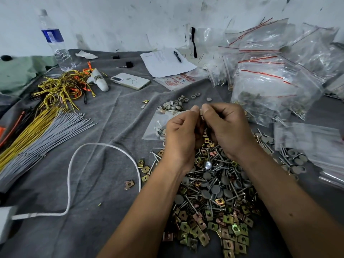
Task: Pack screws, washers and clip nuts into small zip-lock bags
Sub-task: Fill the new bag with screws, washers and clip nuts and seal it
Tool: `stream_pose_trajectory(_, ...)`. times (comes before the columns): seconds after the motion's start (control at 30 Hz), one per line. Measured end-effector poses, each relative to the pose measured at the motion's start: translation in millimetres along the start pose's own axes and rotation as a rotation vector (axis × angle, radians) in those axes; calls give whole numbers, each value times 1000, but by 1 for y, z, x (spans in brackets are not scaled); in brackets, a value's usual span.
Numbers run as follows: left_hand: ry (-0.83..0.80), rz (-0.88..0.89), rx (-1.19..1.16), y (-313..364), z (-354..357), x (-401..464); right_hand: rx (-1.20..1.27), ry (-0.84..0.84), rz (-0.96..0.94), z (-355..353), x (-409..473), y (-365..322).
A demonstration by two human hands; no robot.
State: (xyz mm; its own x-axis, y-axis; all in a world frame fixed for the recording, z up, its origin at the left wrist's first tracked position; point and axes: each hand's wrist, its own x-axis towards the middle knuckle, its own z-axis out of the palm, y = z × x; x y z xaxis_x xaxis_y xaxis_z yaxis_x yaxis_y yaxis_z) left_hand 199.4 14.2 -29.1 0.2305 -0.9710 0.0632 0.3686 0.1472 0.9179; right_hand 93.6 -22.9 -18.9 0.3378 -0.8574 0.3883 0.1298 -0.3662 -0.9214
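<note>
Left hand [181, 130] and right hand [226, 125] pinched small pale part [201, 112] | clear plastic zip-lock bag [158, 125]: light, limp, slippery | grip at mouth edge.

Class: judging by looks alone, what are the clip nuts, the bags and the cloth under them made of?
Clip nuts: probably plated metal, with a yellowish, iridescent shine. Bags: thin clear plastic, glossy and crinkled. Cloth: likely grey woven fabric, matte and creased.
</note>
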Motion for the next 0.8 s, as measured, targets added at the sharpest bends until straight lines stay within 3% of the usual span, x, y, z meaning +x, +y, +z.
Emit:
stream_pose_trajectory(0.13, 42, 218, 216, -9, 5, -3, 61, 102, 182, -3, 4, 9)
stream_pose_trajectory(0.3, 30, 433, 778, -10, -9, 4, 84, 155, 207, -15, 11, 11)
stream_pose_trajectory(0.37, 50, 464, 810, -7, -16, 8, 85, 105, 208, -17, 11, 12)
stream_pose_trajectory(0.53, -111, 592, 864, 2, -26, 9, 98, -107, 300, -23, 7, 7)
stream_pose_trajectory(0.6, -76, 560, 818, 6, -36, 13, 165, -135, 363, -35, 8, 2)
stream_pose_trajectory(0.67, 28, 550, 774, 10, -44, 17, 171, -61, 386, -46, 9, 0)
stream_pose_trajectory(0.8, 214, 563, 843, 8, -47, 18, -310, 58, 229, -45, 8, 11)
